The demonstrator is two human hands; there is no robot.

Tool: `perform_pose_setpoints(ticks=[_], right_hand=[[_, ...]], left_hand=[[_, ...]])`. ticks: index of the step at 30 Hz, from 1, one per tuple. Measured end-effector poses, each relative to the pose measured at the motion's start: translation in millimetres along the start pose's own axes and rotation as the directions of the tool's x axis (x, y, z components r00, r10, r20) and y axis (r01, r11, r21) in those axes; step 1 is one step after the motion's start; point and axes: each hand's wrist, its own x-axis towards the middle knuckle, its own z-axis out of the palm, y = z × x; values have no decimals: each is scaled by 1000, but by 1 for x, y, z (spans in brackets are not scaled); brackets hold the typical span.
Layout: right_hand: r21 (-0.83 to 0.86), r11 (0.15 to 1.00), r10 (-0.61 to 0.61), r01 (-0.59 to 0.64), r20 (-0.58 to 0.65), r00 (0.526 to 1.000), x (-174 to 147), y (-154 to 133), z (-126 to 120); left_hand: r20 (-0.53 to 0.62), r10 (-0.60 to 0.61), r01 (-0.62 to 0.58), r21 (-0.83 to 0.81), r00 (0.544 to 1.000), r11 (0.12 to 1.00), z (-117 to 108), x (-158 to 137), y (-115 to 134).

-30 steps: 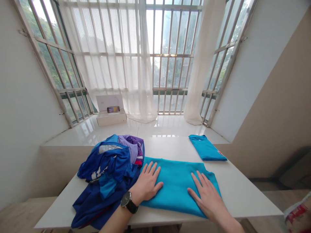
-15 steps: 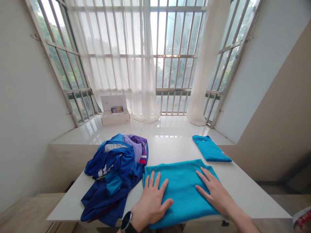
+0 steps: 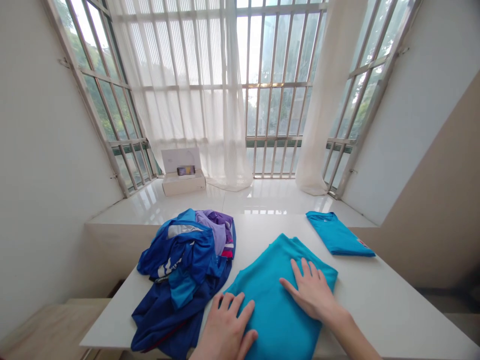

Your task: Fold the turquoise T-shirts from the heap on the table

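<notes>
Your left hand (image 3: 228, 327) and right hand (image 3: 313, 290) rest spread on a turquoise cloth (image 3: 275, 306) lying cornerwise on the white tabletop (image 3: 390, 300). To its left lies a heap of blue and purple clothes (image 3: 185, 272); beyond, at right, a folded turquoise shirt (image 3: 339, 236). Sheer curtains (image 3: 183, 100) hang ahead.

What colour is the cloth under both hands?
The cloth is bright turquoise blue, seen in the head view.

The frame's bottom edge crops the turquoise cloth (image 3: 279, 315).

Room right of the teal garment (image 3: 273, 309), obstructive clothes pile (image 3: 187, 267) on its left
</notes>
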Motion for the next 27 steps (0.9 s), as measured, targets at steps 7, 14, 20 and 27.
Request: perform_pose_setpoints(ticks=[7, 14, 20, 27], right_hand=[[64, 941, -329, 333, -68, 942, 107, -8, -31], [128, 896, -396, 426, -206, 895, 66, -25, -42], [302, 878, -344, 371, -140, 928, 0, -14, -24], [339, 907, -250, 250, -44, 967, -8, -28, -24]], left_hand=[[-34, 127, -130, -100, 991, 986, 10, 36, 12], [-27, 49, -53, -179, 998, 983, 34, 92, 34], [-4, -41, 39, -212, 999, 977, 12, 89, 21], [-121, -188, 154, -250, 975, 956, 3, 55, 5]])
